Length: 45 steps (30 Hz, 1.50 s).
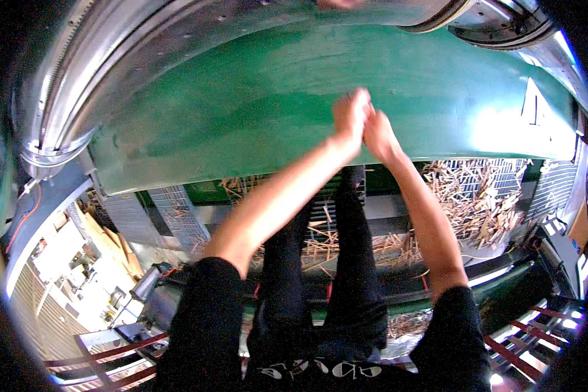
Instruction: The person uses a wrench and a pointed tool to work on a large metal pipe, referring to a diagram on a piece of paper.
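Both my arms reach forward over a large green panel point(261, 111), and my hands meet near its middle. My left hand point(351, 114) is closed like a fist, its outline slightly blurred. Pressed against it on the right is my right hand point(379, 136), also closed with its fingers curled inward. Whatever they grip, if anything, is hidden between them. The two fists appear to be above the panel; I cannot tell if they touch it.
Curved shiny metal point(121, 46) spans the panel's far side, with a dark metal cylinder point(500, 26) at far right. Thin wood scraps point(473, 202) lie over slatted grates point(124, 219) below. A white triangular label point(536, 111) marks the panel's right. Red-brown rails point(526, 349) stand lower right.
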Available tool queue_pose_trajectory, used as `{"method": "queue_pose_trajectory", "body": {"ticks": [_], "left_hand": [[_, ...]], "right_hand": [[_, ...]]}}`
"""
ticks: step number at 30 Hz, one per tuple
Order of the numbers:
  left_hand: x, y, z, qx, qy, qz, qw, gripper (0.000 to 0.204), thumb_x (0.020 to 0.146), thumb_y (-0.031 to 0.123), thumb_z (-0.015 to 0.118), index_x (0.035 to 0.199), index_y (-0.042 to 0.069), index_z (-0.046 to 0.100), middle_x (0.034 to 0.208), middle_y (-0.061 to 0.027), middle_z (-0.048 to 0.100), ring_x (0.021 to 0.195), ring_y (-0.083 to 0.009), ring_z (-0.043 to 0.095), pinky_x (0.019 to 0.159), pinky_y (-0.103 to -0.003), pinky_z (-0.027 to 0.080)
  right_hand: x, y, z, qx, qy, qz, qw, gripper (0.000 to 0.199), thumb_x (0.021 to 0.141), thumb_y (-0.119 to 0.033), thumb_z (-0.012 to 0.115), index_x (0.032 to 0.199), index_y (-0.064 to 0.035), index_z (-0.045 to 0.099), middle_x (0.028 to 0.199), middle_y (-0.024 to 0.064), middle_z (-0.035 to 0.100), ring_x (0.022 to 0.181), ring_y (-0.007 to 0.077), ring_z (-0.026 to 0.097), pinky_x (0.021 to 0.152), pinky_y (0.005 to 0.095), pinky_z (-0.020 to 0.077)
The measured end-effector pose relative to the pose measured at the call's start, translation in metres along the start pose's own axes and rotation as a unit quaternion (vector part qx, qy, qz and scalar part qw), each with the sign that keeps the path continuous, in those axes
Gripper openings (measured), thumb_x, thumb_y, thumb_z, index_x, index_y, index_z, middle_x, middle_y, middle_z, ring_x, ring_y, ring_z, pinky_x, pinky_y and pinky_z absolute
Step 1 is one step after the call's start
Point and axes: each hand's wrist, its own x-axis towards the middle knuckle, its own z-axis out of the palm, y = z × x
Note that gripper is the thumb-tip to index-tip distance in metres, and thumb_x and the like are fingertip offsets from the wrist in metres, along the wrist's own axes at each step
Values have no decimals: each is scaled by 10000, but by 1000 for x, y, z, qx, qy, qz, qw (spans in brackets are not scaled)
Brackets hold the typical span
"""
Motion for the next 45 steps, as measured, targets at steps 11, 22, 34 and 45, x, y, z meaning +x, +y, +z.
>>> {"method": "queue_pose_trajectory", "body": {"ticks": [11, 22, 34, 45], "left_hand": [[-17, -26, -23, 169, -204, 199, 943, 606, 1086, 535, 348, 1398, 55, 551, 1438, -142, 553, 1358, -285, 488, 1165, -416, 340], [-161, -94, -262, 505, -336, 23, 795, 281, 993, 253, 614, 1191, 57, 655, 1084, -119, 722, 975, -271, 690, 877, -416, 549], [-242, -119, -343, 439, -440, 185, 761, 183, 857, 226, 625, 704, 135, 666, 720, -32, 690, 728, -254, 668, 733, -392, 525], [-243, -124, -354, 435, -417, 196, 774, 201, 849, 214, 621, 662, 141, 623, 699, -15, 666, 708, -251, 655, 712, -393, 514]], "right_hand": [[-11, 3, -58, 174, 27, -149, 973, 209, 1103, -218, 495, 1107, -46, 613, 744, -39, 468, 650, 55, 418, 586, 243, 367], [42, -66, 13, 75, 94, -244, 962, 286, 1076, -216, 557, 1078, 40, 686, 839, 76, 697, 796, 128, 676, 762, 277, 558], [81, -73, 39, 126, 203, -272, 932, 295, 1054, -230, 577, 986, 17, 721, 797, 88, 754, 719, 136, 723, 708, 293, 567], [97, -81, 64, 372, 169, -197, 891, 328, 1070, -217, 557, 928, 49, 684, 786, 79, 712, 709, 167, 709, 649, 303, 580]]}}
